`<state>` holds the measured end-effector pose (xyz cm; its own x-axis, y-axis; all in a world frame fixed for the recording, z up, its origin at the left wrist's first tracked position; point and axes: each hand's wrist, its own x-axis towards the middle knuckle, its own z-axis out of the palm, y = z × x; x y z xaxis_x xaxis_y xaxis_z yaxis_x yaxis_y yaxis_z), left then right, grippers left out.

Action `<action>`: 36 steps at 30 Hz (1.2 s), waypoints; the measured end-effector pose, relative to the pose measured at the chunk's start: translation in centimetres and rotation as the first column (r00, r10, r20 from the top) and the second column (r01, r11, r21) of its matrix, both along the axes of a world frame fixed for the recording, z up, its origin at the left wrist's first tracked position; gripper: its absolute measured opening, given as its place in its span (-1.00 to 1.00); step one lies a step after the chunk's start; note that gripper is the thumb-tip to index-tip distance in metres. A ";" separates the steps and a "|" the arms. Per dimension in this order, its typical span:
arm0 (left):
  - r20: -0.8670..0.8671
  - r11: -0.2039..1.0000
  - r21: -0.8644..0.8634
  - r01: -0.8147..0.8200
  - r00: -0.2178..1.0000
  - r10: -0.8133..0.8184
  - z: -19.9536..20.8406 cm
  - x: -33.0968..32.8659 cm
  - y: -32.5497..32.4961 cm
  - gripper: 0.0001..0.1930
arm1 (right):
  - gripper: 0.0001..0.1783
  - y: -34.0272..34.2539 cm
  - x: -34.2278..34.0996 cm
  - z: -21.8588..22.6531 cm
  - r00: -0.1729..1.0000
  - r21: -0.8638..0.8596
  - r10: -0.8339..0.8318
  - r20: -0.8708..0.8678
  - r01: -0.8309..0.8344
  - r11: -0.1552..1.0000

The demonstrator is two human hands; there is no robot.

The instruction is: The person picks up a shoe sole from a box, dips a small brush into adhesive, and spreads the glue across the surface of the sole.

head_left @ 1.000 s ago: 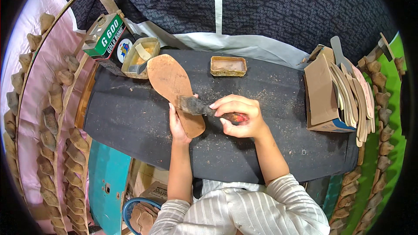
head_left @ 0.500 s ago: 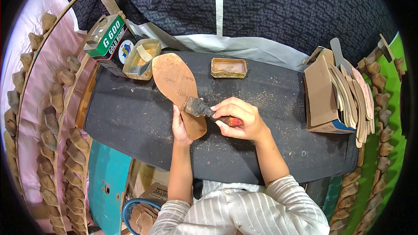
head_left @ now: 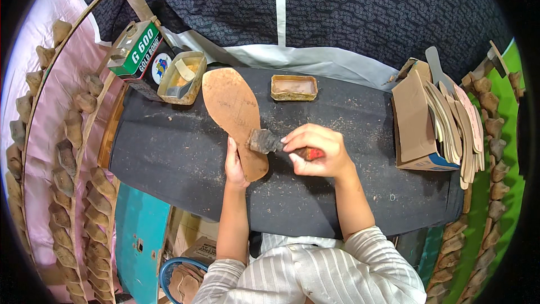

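Over the middle of the table (head_left: 320, 205), the fingers of the right hand (head_left: 326, 149) are clamped on a brush (head_left: 271, 143), pinching its dark neck while the red of the handle shows beneath them. The bristles point left and lie across the right edge of a brown sole (head_left: 232, 101) at its narrow waist; whether they press on it, I cannot tell. The left hand (head_left: 235, 169) grips that sole near its lower end — thumb along the left edge, the other fingers hidden behind. The sole is held up off the table, tilted, its broad end up and to the left.

Beyond the hands, a small oblong tub (head_left: 294, 96) stands near the far edge with something pale inside. To the left, just beside a green and black can (head_left: 136, 59), a squarer tub (head_left: 197, 89) holds a pale-handled tool. On the right, a box (head_left: 416, 121) is packed with upright cutouts (head_left: 462, 129) — brown, cream and pinkish. Pale crumbs dot the black cloth.

Farther out, racks of wooden lasts (head_left: 66, 155) line both sides. Below on the left are a teal panel (head_left: 138, 242) and a blue-rimmed basket (head_left: 163, 275) of brown pieces (head_left: 185, 282).
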<state>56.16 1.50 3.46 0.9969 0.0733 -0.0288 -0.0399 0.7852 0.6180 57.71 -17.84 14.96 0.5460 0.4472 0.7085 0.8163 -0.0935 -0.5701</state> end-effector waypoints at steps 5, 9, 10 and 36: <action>0.112 0.977 0.197 0.084 0.988 -0.108 0.0 -0.4 0.2 -0.35 | -0.73 -0.9 0.3 0.2 0.962 0.171 -0.271 0.043 0.260 0.950; 0.206 0.937 0.305 0.172 0.948 -0.241 0.3 -0.6 0.4 -0.38 | -0.64 -0.9 0.2 0.3 0.914 0.260 -0.392 0.107 0.355 0.898; 0.205 0.936 0.306 0.176 0.948 -0.245 0.5 -0.6 0.2 -0.38 | -0.63 -0.8 0.3 0.2 0.895 0.272 -0.425 0.135 0.379 0.884; 0.149 0.847 0.426 0.319 0.898 -0.413 1.1 -1.1 0.4 -0.30 | -0.66 -1.1 0.1 0.7 0.815 0.354 -0.512 0.272 0.410 0.841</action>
